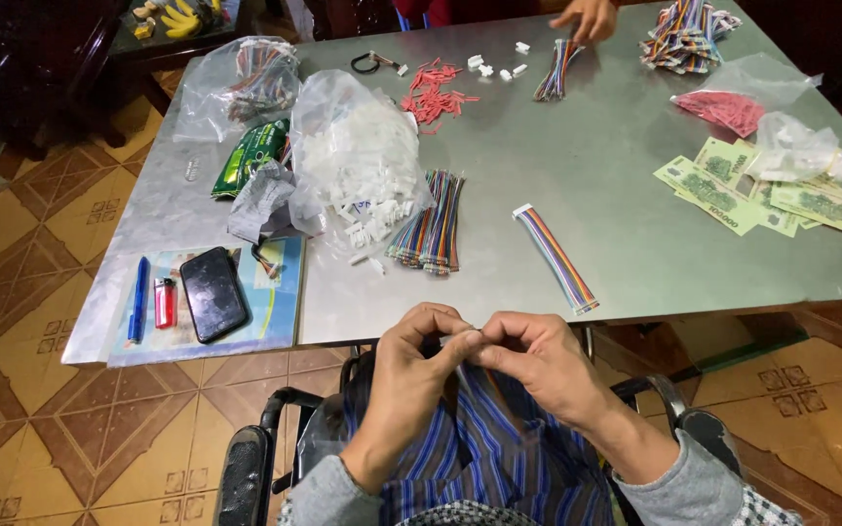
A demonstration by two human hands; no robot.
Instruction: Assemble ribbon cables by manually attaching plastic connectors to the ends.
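Two hands meet before me: my left hand (411, 365) and right hand (538, 362) pinch one small white plastic connector (467, 338); one flat rainbow ribbon cable (555, 257) lies on the grey metal table (577, 166); two banknote clusters (772, 200) rest at the right.

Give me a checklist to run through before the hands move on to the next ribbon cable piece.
1. Piece in hand: left hand and right hand pinch something small between the fingers above the lap. What it is: cannot tell.
2. Next cable within reach: a rainbow ribbon cable lies flat and alone near the table's front edge. Ok.
3. Spare cables: a bundle of ribbon cables sits beside the bag. Ok.
4. Connector supply: the clear bag of white connectors is open, some spilled out. Ok.
5. Another person's hand rests at the far edge, apart from the near cables. Ok.
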